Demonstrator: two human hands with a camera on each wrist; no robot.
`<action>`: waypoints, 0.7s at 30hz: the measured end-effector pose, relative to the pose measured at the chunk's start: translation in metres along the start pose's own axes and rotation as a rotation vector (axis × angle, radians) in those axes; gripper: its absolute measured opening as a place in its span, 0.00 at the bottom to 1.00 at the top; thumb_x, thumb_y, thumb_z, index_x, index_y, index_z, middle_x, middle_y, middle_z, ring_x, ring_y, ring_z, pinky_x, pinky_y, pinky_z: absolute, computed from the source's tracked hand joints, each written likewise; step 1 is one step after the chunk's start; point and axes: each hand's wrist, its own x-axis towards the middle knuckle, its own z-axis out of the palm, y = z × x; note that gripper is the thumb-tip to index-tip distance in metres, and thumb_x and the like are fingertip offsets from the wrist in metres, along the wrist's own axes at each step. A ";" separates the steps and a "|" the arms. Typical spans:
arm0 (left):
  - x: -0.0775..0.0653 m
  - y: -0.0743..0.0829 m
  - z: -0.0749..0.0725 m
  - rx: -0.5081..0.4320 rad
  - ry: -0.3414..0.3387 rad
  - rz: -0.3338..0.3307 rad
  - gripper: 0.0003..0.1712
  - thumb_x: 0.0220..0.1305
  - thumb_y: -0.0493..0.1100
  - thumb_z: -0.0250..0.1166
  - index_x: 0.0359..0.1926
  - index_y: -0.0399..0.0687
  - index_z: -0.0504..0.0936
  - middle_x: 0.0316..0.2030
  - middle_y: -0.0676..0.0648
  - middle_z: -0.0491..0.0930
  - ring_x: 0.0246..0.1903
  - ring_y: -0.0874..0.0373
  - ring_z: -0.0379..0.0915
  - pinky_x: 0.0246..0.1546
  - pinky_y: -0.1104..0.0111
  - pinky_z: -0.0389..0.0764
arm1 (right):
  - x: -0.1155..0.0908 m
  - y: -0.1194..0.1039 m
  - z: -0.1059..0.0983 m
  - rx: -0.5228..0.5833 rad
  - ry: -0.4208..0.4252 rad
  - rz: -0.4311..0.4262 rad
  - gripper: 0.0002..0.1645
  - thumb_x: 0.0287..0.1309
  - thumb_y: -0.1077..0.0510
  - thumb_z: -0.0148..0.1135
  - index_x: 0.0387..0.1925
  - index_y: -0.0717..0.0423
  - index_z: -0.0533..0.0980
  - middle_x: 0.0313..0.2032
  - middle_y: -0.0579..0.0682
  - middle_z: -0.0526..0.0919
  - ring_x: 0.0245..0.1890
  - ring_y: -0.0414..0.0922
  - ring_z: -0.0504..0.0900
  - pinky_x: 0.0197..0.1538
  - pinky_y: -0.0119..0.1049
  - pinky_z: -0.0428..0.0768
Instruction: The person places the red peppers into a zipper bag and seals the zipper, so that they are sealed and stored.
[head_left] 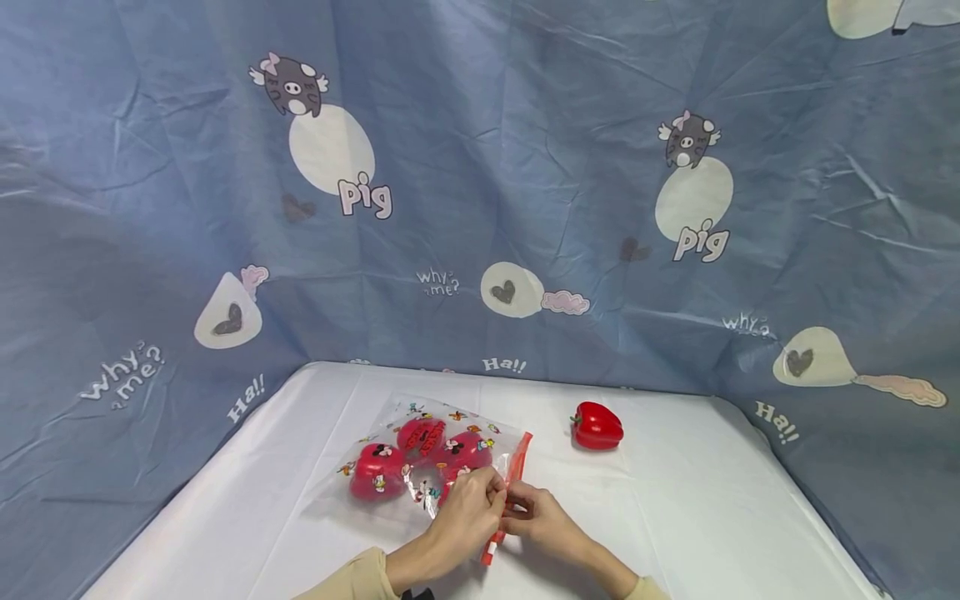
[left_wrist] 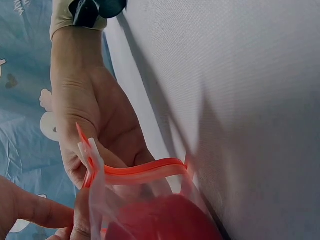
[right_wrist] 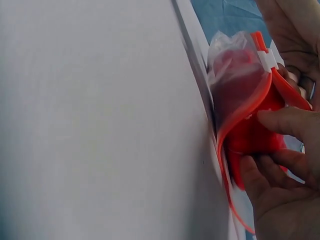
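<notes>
A clear zip bag [head_left: 330,498] with cartoon prints lies on the table, several red bell peppers [head_left: 377,472] showing through it. Its red zip edge [head_left: 519,457] faces right. My left hand [head_left: 468,510] pinches this edge near the middle. From the right, my right hand [head_left: 546,525] reaches into the mouth. In the right wrist view the two red strips part around its fingers, and thumb and fingers grip a red bell pepper [right_wrist: 252,132] just inside the opening. A white slider [right_wrist: 268,60] sits at one end of the zip.
Another red bell pepper [head_left: 597,427] lies on the white-covered table [head_left: 697,500], behind and right of the hands. A blue printed curtain [head_left: 465,167] hangs round the table's back and sides.
</notes>
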 end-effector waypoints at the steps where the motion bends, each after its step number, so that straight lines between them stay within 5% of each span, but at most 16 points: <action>1: 0.000 0.000 0.000 0.003 -0.003 -0.003 0.04 0.57 0.32 0.58 0.28 0.42 0.77 0.17 0.57 0.72 0.17 0.73 0.64 0.17 0.77 0.70 | 0.000 0.000 0.001 -0.009 0.002 -0.001 0.22 0.58 0.63 0.64 0.54 0.64 0.74 0.54 0.62 0.79 0.53 0.33 0.78 0.55 0.29 0.76; 21: 0.000 0.000 0.002 0.054 0.019 0.011 0.03 0.56 0.33 0.60 0.28 0.42 0.78 0.18 0.57 0.71 0.19 0.72 0.63 0.19 0.77 0.68 | 0.005 0.000 0.009 -0.065 0.074 0.074 0.16 0.59 0.62 0.63 0.48 0.66 0.78 0.46 0.61 0.84 0.44 0.30 0.81 0.48 0.27 0.79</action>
